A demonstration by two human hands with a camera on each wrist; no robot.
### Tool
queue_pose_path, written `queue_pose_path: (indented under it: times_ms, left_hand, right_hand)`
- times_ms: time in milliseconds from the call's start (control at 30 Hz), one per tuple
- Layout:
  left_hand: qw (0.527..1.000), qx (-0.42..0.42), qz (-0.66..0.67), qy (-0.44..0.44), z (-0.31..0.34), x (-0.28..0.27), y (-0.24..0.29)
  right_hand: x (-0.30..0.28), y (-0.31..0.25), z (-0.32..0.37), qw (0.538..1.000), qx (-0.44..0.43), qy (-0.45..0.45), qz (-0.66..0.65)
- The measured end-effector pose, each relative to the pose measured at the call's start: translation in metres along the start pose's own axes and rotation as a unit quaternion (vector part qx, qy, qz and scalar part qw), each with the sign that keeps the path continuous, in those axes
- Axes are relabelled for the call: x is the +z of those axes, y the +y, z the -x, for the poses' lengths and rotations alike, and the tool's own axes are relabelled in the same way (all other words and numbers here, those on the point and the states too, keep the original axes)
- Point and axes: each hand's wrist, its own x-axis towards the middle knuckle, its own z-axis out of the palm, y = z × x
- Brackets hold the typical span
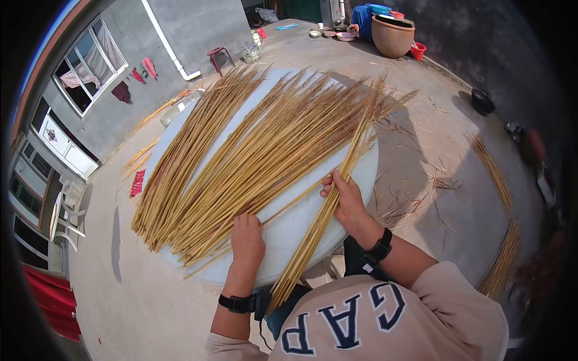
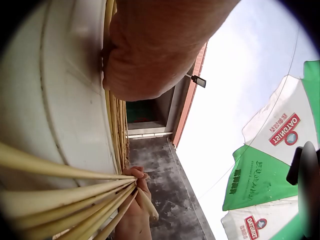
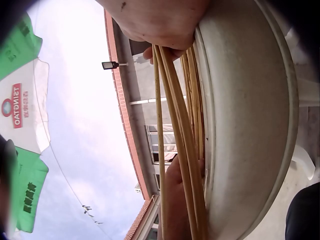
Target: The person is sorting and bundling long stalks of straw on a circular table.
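Note:
In the head view the right hand (image 1: 350, 203) grips a slim bundle of dry stalks (image 1: 314, 233), thumb across it, cut ends toward the person's lap. Lower left of it, the left hand (image 1: 247, 242) has bent fingers on a single stalk (image 1: 288, 206) at the near edge of a wide pile (image 1: 241, 174); its fingertips are hidden. That stalk slants up to the right hand. The left wrist view shows the held bundle (image 2: 75, 196) fanning out from the right hand (image 2: 134, 212). Stalks (image 3: 175, 112) hang below the right hand (image 3: 160, 22) in the right wrist view.
The pile lies on a round pale table (image 1: 295, 227), feathery tops at the far side. More stalks (image 1: 494, 171) lie on the ground at right. A red stool (image 1: 220, 55), a clay pot (image 1: 392, 39) and a red bucket (image 1: 418, 51) stand beyond.

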Motion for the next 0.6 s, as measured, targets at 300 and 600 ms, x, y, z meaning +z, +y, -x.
queue_pose_path:
  times_ms: [300, 600]
  left_hand:
    - [0.987, -0.148, 0.029, 0.049, 0.009, -0.052, -0.027]
    - [0.985, -0.129, 0.034, 0.107, 0.006, -0.064, -0.021]
  right_hand:
    - [0.018, 0.028, 0.002, 0.999, 0.023, -0.015, 0.017]
    - [0.017, 0.029, 0.002, 0.999, 0.027, -0.031, 0.016]
